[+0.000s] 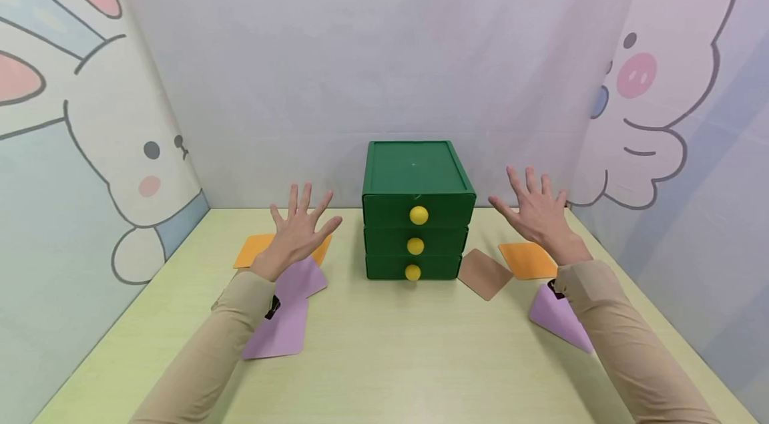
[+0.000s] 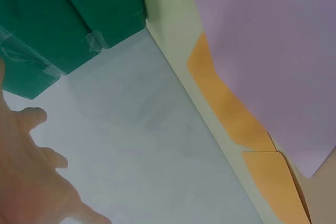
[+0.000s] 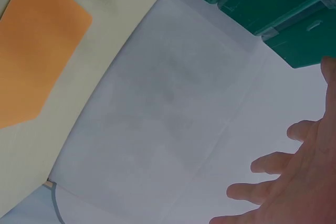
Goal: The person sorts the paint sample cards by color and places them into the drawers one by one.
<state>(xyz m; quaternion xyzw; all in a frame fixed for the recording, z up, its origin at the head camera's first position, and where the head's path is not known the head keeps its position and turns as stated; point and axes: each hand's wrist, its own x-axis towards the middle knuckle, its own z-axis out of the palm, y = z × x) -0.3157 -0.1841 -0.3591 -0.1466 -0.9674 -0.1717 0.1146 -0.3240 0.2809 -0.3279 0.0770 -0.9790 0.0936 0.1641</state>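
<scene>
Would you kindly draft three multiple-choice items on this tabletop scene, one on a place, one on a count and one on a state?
1. Where does the brown paper card lie?
A. right of the green plastic drawer chest
B. on top of the chest
C. under the left hand

2. How many round yellow knobs does the chest show?
A. two
B. three
C. five

3. How are the chest's drawers?
A. all pushed in
B. top one pulled out
C. bottom one removed

Key: 1 A, the card rests on the table beside the chest's lower right corner; 2 B, one knob per drawer front; 3 A, the three fronts sit flush.
</scene>
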